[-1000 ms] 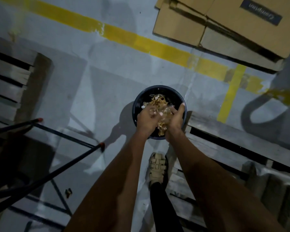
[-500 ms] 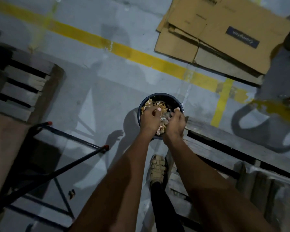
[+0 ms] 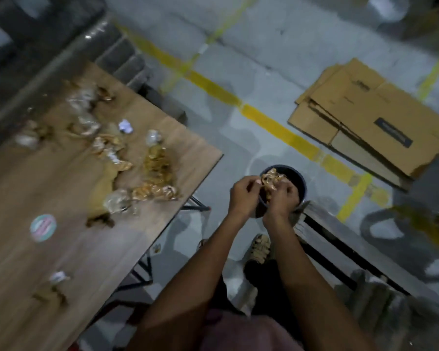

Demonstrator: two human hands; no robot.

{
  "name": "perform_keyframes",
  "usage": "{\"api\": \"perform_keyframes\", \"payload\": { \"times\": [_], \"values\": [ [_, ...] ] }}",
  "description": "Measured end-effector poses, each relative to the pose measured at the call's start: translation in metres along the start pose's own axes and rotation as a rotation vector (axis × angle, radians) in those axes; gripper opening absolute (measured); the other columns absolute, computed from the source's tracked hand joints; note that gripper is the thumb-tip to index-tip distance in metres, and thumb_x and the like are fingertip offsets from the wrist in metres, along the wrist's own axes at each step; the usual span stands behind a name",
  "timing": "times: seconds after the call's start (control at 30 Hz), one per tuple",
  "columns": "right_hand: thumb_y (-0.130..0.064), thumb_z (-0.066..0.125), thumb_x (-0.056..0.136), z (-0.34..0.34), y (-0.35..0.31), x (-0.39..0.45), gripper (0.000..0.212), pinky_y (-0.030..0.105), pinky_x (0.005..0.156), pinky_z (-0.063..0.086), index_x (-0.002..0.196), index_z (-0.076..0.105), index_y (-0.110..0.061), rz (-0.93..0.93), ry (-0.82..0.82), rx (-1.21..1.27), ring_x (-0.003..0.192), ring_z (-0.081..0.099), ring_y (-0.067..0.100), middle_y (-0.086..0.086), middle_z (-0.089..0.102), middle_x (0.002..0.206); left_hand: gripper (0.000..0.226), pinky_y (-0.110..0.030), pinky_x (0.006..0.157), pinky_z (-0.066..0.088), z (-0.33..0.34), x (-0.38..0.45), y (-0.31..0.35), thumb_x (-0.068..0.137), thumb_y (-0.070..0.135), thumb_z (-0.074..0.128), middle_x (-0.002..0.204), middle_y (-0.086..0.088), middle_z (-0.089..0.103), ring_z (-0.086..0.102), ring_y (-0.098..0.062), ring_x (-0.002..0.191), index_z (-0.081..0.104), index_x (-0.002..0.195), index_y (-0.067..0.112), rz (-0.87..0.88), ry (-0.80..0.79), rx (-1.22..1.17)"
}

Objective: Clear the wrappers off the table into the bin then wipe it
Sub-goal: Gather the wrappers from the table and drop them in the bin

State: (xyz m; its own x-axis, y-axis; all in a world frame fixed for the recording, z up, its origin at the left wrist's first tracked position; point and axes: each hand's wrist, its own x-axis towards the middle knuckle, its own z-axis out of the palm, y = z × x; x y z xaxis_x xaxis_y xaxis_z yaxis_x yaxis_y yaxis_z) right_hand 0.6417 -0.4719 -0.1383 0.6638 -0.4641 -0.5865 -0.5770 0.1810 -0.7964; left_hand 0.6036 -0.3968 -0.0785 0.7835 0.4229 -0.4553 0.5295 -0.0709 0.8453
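A dark round bin (image 3: 299, 179) stands on the floor, holding crumpled golden wrappers (image 3: 273, 179). My left hand (image 3: 243, 196) and my right hand (image 3: 283, 200) hover together over its near rim, fingers curled and touching the wrappers at the top of the pile. To the left is the wooden table (image 3: 61, 249), with several more golden and clear wrappers (image 3: 157, 168) scattered across its far half. A small white scrap (image 3: 58, 277) lies near its front, and a round sticker (image 3: 43, 228) sits on the tabletop.
Flattened cardboard boxes (image 3: 365, 117) lie on the floor at the right rear. A wooden pallet (image 3: 340, 236) sits just right of the bin. Yellow floor lines (image 3: 276, 127) run behind. My sandalled foot (image 3: 260, 248) stands near the bin.
The view has swung left, bringing the table and its wrappers into sight. Both hands stay over the bin, pressed into the wrappers there.
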Motion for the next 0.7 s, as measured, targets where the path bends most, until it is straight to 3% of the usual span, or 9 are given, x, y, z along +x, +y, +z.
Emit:
{"api": "perform_keyframes", "payload": {
  "times": [0.13,0.27,0.37,0.47,0.6,0.7],
  "values": [
    [-0.009,0.055,0.097,-0.001,-0.048,-0.109,0.016,0.035,0.075,0.055,0.106,0.068,-0.007,-0.181,-0.282,-0.132,0.072,0.067,0.005,0.005,0.070,0.091,0.019,-0.045,0.093,0.057,-0.065,-0.035,0.017,0.099,0.016,0.058,0.108,-0.009,0.075,0.070,-0.024,0.102,0.073,0.110,0.013,0.064,0.106,-0.091],
    [-0.014,0.057,0.102,0.010,-0.051,-0.175,0.012,0.029,0.078,0.056,0.111,0.064,-0.010,-0.484,-0.674,-0.336,0.093,0.068,0.019,0.009,0.069,0.104,0.018,-0.041,0.074,0.059,-0.131,-0.065,0.023,0.102,0.018,0.058,0.106,-0.009,0.075,0.071,-0.024,0.099,0.073,0.111,0.012,0.083,0.275,-0.196],
    [-0.019,0.061,0.101,0.027,-0.058,-0.216,0.009,0.028,0.079,0.055,0.109,0.064,-0.019,-0.617,-0.891,-0.461,0.095,0.067,0.017,-0.002,0.069,0.102,0.017,-0.038,0.082,0.061,-0.172,-0.086,0.019,0.101,0.014,0.059,0.097,-0.004,0.077,0.073,-0.026,0.095,0.075,0.098,0.020,0.079,0.440,-0.369],
    [-0.014,0.059,0.100,0.049,-0.061,-0.246,0.014,0.026,0.084,0.053,0.113,0.065,-0.018,-0.683,-1.068,-0.575,0.099,0.064,0.014,-0.004,0.067,0.104,0.015,-0.033,0.087,0.056,-0.210,-0.096,0.005,0.100,0.011,0.061,0.102,-0.006,0.075,0.070,-0.021,0.096,0.074,0.105,0.009,0.046,0.611,-0.369],
    [-0.009,0.060,0.098,0.078,-0.049,-0.275,0.021,0.034,0.093,0.053,0.117,0.066,-0.011,-0.724,-1.231,-0.692,0.107,0.064,0.020,0.001,0.067,0.110,0.015,-0.036,0.090,0.054,-0.255,-0.109,-0.024,0.098,0.011,0.062,0.104,-0.007,0.075,0.069,-0.022,0.100,0.075,0.104,0.008,0.013,0.775,-0.375],
    [-0.008,0.061,0.097,0.097,-0.027,-0.296,0.022,0.026,0.088,0.048,0.118,0.065,-0.007,-0.811,-1.304,-0.777,0.103,0.062,0.016,-0.001,0.064,0.110,0.016,-0.029,0.089,0.051,-0.283,-0.123,-0.048,0.096,0.008,0.062,0.106,-0.007,0.076,0.069,-0.020,0.101,0.076,0.105,0.007,-0.052,0.855,-0.339]
  ]
}}
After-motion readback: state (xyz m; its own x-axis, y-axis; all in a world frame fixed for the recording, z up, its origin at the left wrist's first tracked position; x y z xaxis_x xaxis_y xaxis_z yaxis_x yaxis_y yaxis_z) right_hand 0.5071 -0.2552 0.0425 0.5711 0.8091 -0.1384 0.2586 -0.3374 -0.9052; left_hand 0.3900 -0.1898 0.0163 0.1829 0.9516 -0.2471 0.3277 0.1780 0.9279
